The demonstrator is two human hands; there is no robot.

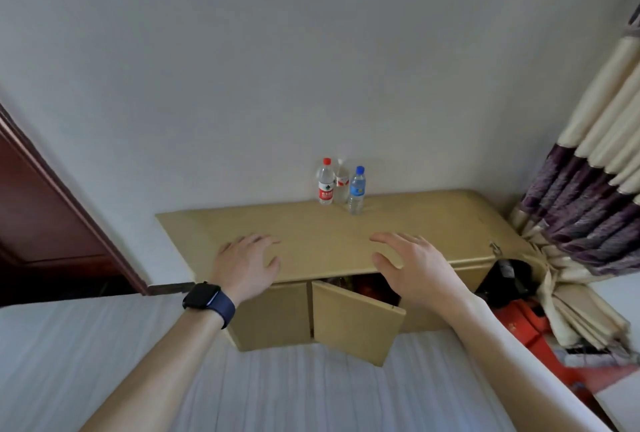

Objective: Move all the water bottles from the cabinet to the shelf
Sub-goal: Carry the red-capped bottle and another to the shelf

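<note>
Three water bottles (341,189) cluster on the tan cabinet (311,234) by the wall (311,68): red-capped bottle (325,184) with red label, pale bottle (342,179) behind, blue-capped bottle (356,191) with blue label. My left hand (247,263) and right hand (415,265) hover nearer, fingers spread, empty.

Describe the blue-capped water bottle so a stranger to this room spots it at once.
On top of the long tan cabinet against the white wall, three clear plastic bottles stand clustered. The blue-capped water bottle is the rightmost and frontmost. It alone has a blue cap and label; the red-capped bottle and the pale-capped bottle wear red labels.
</note>
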